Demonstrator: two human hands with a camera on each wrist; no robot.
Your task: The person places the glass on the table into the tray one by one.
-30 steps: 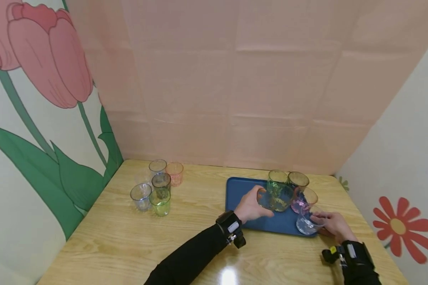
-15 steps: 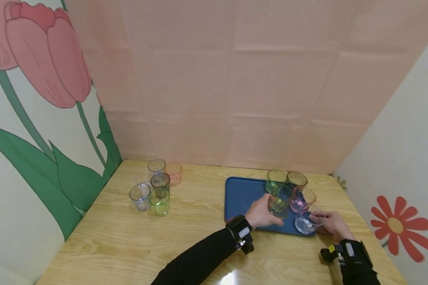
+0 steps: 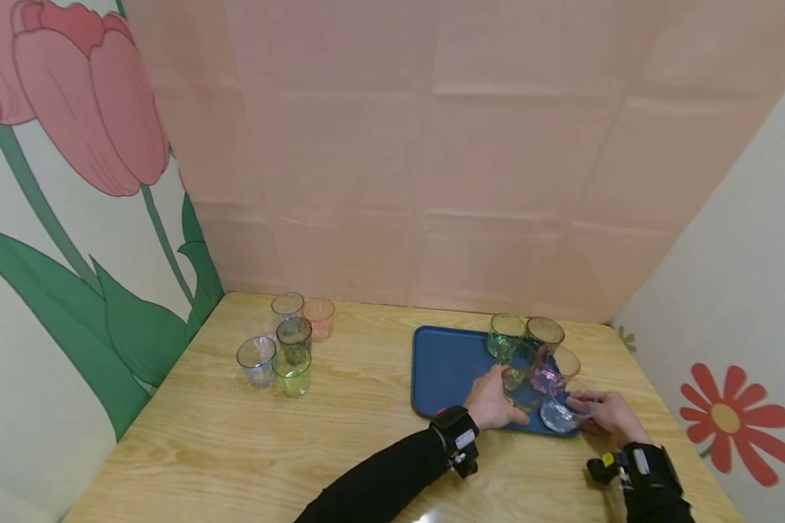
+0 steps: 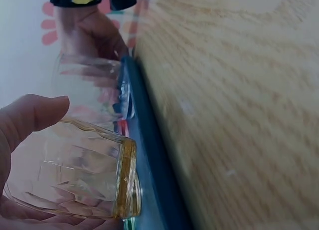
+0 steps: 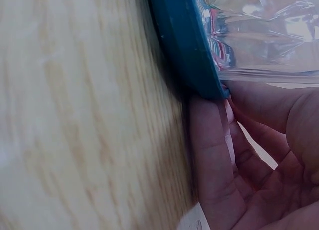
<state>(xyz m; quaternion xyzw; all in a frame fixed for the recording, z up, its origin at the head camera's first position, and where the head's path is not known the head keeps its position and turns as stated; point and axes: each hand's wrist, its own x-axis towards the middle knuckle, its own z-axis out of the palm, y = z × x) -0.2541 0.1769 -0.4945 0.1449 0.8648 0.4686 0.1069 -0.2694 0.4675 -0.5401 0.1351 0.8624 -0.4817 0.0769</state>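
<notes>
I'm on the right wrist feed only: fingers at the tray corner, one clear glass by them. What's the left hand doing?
Observer: The left hand is holding an amber-tinted glass, thumb on one side.

Operator: Any other glasses standing on the tray, away from my corner?

Observer: Yes, for one, a green glass toward the far edge.

Operator: And off the tray?

Observer: A cluster of glasses in mixed tints stands on the table, well left of the tray in the head view.
</notes>
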